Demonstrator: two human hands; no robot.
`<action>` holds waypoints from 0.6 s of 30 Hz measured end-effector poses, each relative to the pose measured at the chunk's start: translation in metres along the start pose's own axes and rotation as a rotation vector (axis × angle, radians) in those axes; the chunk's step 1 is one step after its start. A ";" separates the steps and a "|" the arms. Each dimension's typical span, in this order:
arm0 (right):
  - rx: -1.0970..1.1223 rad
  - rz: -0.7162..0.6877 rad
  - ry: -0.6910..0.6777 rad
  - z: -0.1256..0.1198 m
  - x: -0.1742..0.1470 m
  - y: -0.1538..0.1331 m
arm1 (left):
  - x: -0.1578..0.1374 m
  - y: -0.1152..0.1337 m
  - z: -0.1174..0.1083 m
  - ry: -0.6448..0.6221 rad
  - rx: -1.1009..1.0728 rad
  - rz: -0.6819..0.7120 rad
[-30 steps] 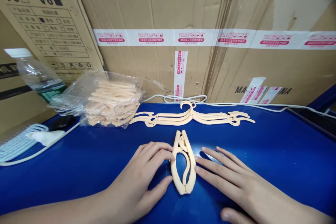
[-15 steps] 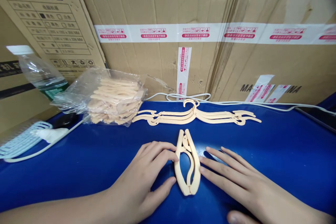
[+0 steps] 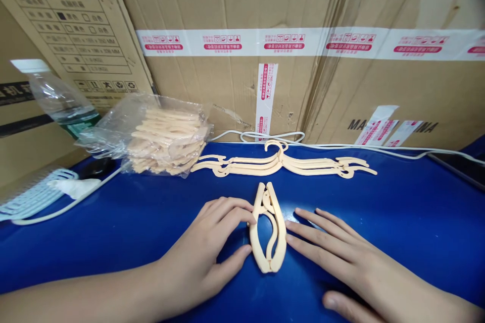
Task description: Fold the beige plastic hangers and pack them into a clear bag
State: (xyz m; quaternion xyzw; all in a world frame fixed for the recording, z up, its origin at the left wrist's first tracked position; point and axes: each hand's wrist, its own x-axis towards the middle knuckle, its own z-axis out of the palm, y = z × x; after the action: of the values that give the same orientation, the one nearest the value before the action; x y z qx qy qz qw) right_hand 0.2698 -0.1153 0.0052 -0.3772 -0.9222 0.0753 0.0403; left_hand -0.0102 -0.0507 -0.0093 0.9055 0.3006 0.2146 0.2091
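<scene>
A cream folding clothes hanger [image 3: 281, 242] lies folded on the blue table, its two arms closed into a narrow leaf shape with the curved hook between them. Along its left side rest the fingertips and thumb of my left hand [image 3: 212, 242], curved and apart, not wrapped around it. My right hand [image 3: 344, 262] lies flat with spread fingers, its fingertips at the hanger's right edge. Behind the folded one, unfolded hangers [image 3: 257, 171] lie stacked with arms spread and hooks pointing away from me.
At the back left, a clear plastic bag [image 3: 166, 136] holds several folded hangers. Beside it are a water bottle [image 3: 62, 101] and a coiled light-blue cable [image 3: 41, 194]. Cardboard boxes [image 3: 227, 0] stand behind the table [image 3: 417, 222]. A white cord [image 3: 364, 148] runs along their base.
The folded hanger and both hands appear slightly higher in view, with the hanger a touch further left. Both hands keep nearly the same pose beside it.
</scene>
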 end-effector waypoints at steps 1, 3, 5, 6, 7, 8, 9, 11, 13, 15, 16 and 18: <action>0.006 0.007 -0.011 -0.001 0.000 -0.001 | 0.000 0.000 0.000 -0.005 0.000 0.004; 0.011 0.022 -0.026 -0.004 0.001 -0.002 | 0.001 -0.001 0.000 -0.006 0.001 0.008; 0.019 0.032 -0.037 -0.006 0.002 -0.003 | 0.001 -0.001 0.000 -0.002 -0.001 0.009; 0.025 0.038 -0.039 -0.007 0.002 -0.004 | 0.000 -0.002 0.000 0.000 -0.002 0.009; 0.033 0.043 -0.038 -0.007 0.001 -0.004 | 0.000 -0.002 0.000 0.002 -0.003 0.008; 0.043 0.043 -0.037 -0.008 0.001 -0.005 | 0.000 -0.002 0.000 0.003 -0.005 0.007; 0.054 0.043 -0.038 -0.008 0.000 -0.005 | -0.001 -0.001 0.000 0.003 -0.005 0.009; 0.070 0.045 -0.039 -0.008 -0.001 -0.005 | -0.001 -0.002 0.000 0.003 -0.006 0.011; 0.078 0.056 -0.048 -0.008 -0.001 -0.006 | 0.000 -0.002 -0.001 0.004 -0.007 0.010; 0.088 0.073 -0.067 -0.008 0.000 -0.006 | 0.001 -0.002 0.000 0.006 -0.010 0.009; 0.096 0.083 -0.074 -0.008 0.000 -0.006 | 0.001 -0.002 0.000 0.006 -0.012 0.011; 0.120 0.100 -0.088 -0.007 0.000 -0.007 | 0.002 -0.003 0.000 0.010 -0.011 0.013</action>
State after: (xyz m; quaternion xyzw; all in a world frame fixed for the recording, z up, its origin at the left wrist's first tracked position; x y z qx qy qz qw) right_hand 0.2660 -0.1192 0.0135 -0.4160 -0.8969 0.1487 0.0184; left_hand -0.0102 -0.0477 -0.0105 0.9051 0.2947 0.2221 0.2112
